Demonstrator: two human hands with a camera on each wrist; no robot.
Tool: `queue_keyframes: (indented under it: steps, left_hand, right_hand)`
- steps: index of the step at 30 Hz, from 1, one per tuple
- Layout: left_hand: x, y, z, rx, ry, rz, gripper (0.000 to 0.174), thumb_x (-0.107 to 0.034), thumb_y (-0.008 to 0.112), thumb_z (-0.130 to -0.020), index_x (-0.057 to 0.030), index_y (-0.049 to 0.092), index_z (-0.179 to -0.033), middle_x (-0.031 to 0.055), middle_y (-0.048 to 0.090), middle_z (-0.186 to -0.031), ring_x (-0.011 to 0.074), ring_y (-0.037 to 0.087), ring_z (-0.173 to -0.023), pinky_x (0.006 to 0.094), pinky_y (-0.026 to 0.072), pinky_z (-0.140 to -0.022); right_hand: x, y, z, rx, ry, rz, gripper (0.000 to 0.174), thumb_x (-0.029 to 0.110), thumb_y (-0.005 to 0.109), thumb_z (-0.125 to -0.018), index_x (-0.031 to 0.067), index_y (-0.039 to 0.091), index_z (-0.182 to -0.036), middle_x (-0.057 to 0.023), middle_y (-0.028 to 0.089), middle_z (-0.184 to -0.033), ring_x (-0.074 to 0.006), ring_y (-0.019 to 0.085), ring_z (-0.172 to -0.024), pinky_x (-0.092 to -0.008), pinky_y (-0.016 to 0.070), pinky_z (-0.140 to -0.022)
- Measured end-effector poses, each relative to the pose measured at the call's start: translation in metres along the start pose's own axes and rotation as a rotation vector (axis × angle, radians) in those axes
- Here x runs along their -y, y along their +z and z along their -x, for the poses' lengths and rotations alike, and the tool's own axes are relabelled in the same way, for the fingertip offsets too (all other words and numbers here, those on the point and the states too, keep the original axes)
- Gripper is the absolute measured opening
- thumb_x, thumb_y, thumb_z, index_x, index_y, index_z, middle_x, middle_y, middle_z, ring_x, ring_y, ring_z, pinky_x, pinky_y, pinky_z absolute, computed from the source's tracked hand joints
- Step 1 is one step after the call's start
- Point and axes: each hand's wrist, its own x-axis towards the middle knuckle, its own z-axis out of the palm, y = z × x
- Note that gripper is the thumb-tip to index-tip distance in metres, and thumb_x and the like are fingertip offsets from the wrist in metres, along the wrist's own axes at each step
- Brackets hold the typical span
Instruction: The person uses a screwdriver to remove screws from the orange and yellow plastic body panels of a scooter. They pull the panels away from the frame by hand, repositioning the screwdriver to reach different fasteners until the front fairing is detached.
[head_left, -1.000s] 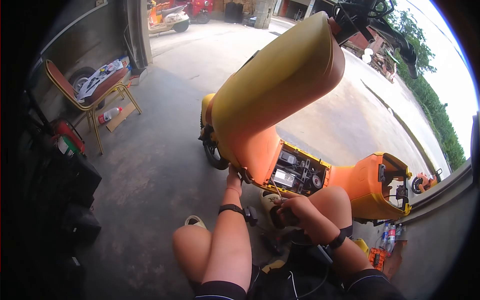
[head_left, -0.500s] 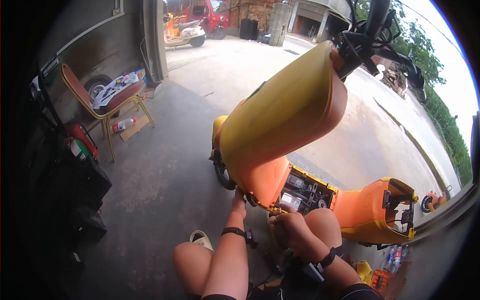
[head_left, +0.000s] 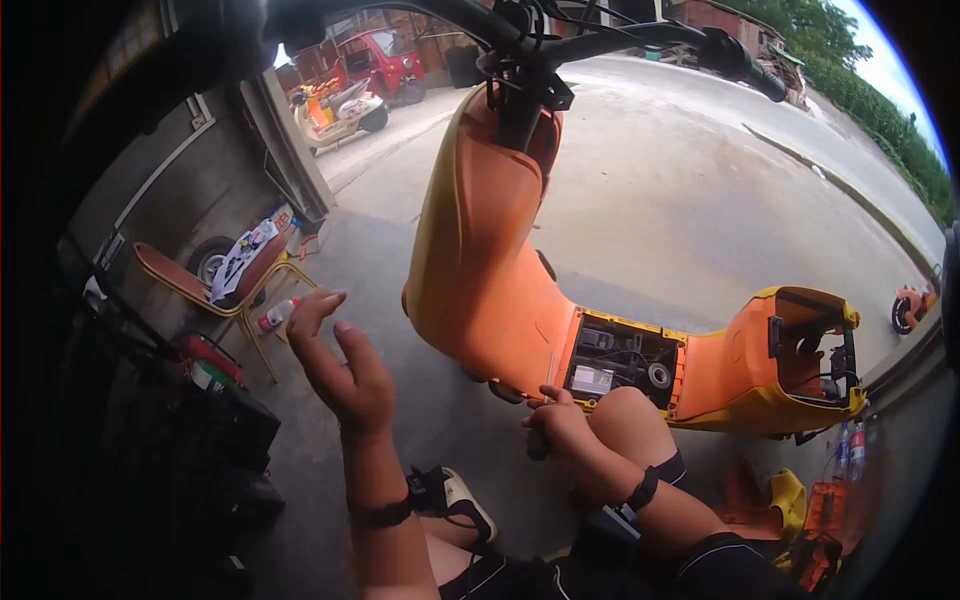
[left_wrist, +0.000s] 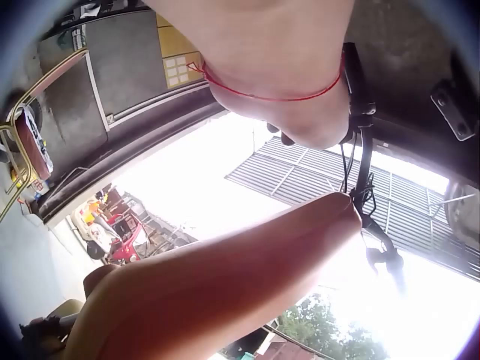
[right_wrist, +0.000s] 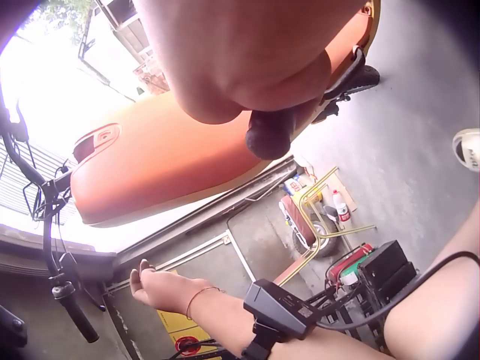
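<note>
In the head view my left hand (head_left: 345, 375) is raised beside the scooter, fingers loosely bent and thumb apart, with nothing visible between them. My right hand (head_left: 562, 425) grips a screwdriver (head_left: 538, 444) by its dark handle, its thin shaft pointing up near the edge of the floorboard opening. The handle's rounded end sticks out below the palm in the right wrist view. Before me stands an orange and yellow scooter (head_left: 500, 290), its open floor compartment (head_left: 622, 362) showing wires, a labelled box and a round part. The scooter's rear body (head_left: 790, 350) lacks a seat.
Black handlebars (head_left: 640, 42) reach overhead. At left are a chair (head_left: 190, 277) with papers on it, a wheel, a bottle (head_left: 277, 315) and dark boxes (head_left: 240, 430). Yellow and orange panels (head_left: 788, 500) lie on the floor at right, near bottles (head_left: 857, 450).
My left hand has come away from the scooter's lower front edge and risen to the left. The right hand keeps holding the screwdriver by the compartment. The head view has shifted, showing more handlebar.
</note>
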Motion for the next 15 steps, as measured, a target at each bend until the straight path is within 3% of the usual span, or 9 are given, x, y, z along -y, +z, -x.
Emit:
queue_keyframes:
  steps: [1,3,7,9,11,12,14,15]
  left_hand:
    - [-0.008,-0.004,-0.008,0.082,0.146,-0.140,0.027,0.006,0.048,-0.084,-0.0017,0.055,-0.110,0.0137,0.059,-0.108,0.0327,0.056,-0.108,0.0437,0.0386,-0.100]
    - [-0.013,-0.009,-0.013,0.256,0.255,-0.263,0.030,0.005,0.052,-0.082,-0.0042,0.056,-0.110,0.0141,0.059,-0.107,0.0339,0.056,-0.108,0.0440,0.0388,-0.099]
    - [-0.006,-0.012,0.001,0.398,0.166,-0.405,0.033,0.003,0.054,-0.081,-0.0068,0.057,-0.113,0.0122,0.060,-0.109,0.0327,0.055,-0.109,0.0460,0.0375,-0.100]
    - [0.005,-0.007,0.016,0.398,0.161,-0.436,0.035,0.000,0.056,-0.082,-0.0069,0.058,-0.116,0.0125,0.061,-0.108,0.0321,0.057,-0.105,0.0448,0.0416,-0.096]
    - [0.031,0.007,0.044,0.413,-0.106,-0.228,0.033,-0.004,0.054,-0.086,-0.0048,0.057,-0.119,0.0116,0.064,-0.105,0.0280,0.062,-0.098,0.0415,0.0471,-0.089]
    - [0.054,0.019,0.072,0.425,-0.124,-0.219,0.033,-0.004,0.054,-0.086,-0.0048,0.057,-0.119,0.0116,0.064,-0.105,0.0280,0.062,-0.098,0.0415,0.0471,-0.089]
    - [0.102,0.049,0.138,0.285,-0.946,0.334,0.032,-0.013,0.053,-0.091,-0.0039,0.056,-0.122,0.0097,0.067,-0.102,0.0230,0.065,-0.094,0.0372,0.0504,-0.081]
    - [0.112,0.055,0.163,0.322,-1.238,0.439,0.034,-0.017,0.052,-0.092,-0.0036,0.055,-0.124,0.0095,0.067,-0.105,0.0215,0.064,-0.095,0.0354,0.0503,-0.080]
  right_hand:
    - [-0.001,0.000,0.001,0.001,0.012,0.003,0.066,-0.007,0.048,-0.080,0.0003,0.029,-0.143,-0.0139,0.050,-0.118,-0.0249,0.061,-0.086,-0.0355,0.0526,-0.070]
    - [-0.004,0.001,0.005,0.026,0.001,-0.027,0.067,-0.007,0.049,-0.079,0.0017,0.029,-0.143,-0.0139,0.048,-0.119,-0.0256,0.061,-0.087,-0.0393,0.0534,-0.066]
    - [-0.010,0.002,0.010,0.038,0.007,-0.053,0.068,-0.007,0.049,-0.079,0.0027,0.028,-0.143,-0.0140,0.046,-0.120,-0.0260,0.061,-0.087,-0.0412,0.0540,-0.065]
    - [-0.009,0.001,0.015,0.040,-0.006,-0.070,0.067,-0.007,0.049,-0.079,0.0027,0.027,-0.142,-0.0143,0.047,-0.120,-0.0261,0.061,-0.087,-0.0408,0.0540,-0.065]
    - [-0.007,-0.001,0.016,0.029,-0.007,-0.067,0.068,-0.007,0.049,-0.080,0.0023,0.026,-0.144,-0.0150,0.046,-0.124,-0.0256,0.061,-0.087,-0.0397,0.0539,-0.065]
    - [-0.005,-0.003,0.017,0.035,-0.015,-0.059,0.070,-0.007,0.050,-0.080,0.0020,0.025,-0.145,-0.0152,0.046,-0.125,-0.0250,0.061,-0.087,-0.0387,0.0537,-0.065]
    - [-0.001,-0.012,0.018,0.052,-0.031,-0.007,0.075,-0.007,0.050,-0.081,0.0017,0.021,-0.149,-0.0158,0.048,-0.128,-0.0231,0.062,-0.085,-0.0356,0.0530,-0.064]
    - [0.000,-0.018,0.018,0.038,-0.032,0.010,0.075,-0.007,0.050,-0.081,0.0017,0.021,-0.149,-0.0158,0.048,-0.128,-0.0231,0.062,-0.085,-0.0356,0.0530,-0.064]
